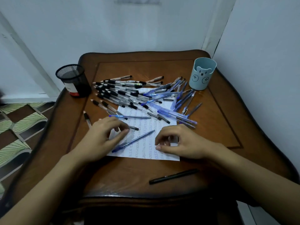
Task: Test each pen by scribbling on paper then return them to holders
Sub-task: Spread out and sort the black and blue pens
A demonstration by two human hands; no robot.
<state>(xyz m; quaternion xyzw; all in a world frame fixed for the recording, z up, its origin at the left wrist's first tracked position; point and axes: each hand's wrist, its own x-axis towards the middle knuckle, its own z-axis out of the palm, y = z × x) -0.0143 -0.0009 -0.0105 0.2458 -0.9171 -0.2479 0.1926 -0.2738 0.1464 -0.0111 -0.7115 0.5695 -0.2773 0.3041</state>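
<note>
Far beyond the left hand and off to its left stands a black mesh holder (73, 80) on the wooden table (219, 120). A single black pen (87, 119) lies just left of that hand's knuckles. The left hand (103, 135) rests on the left edge of the lined paper (146, 150), fingers curled with a gap between thumb and fingertips. A dark pen end (134, 127) pokes out to the right from behind those fingertips, but I cannot tell whether the hand pinches it or only covers it. Between the two hands a blue pen (133, 141) lies slanted on the paper, touching neither. Beyond both hands a pile of black pens (116, 91) spreads across the table and the paper's far end. The right hand (178, 142) sits on the paper's right side, fingers loosely curled, thumb and fingertips touching the sheet and holding nothing. Beyond it lie the blue pens (180, 98), and farther off to its right stands a pale blue bear cup (203, 73). Nearer the person than the right hand lies a dark capped pen (173, 176).
</note>
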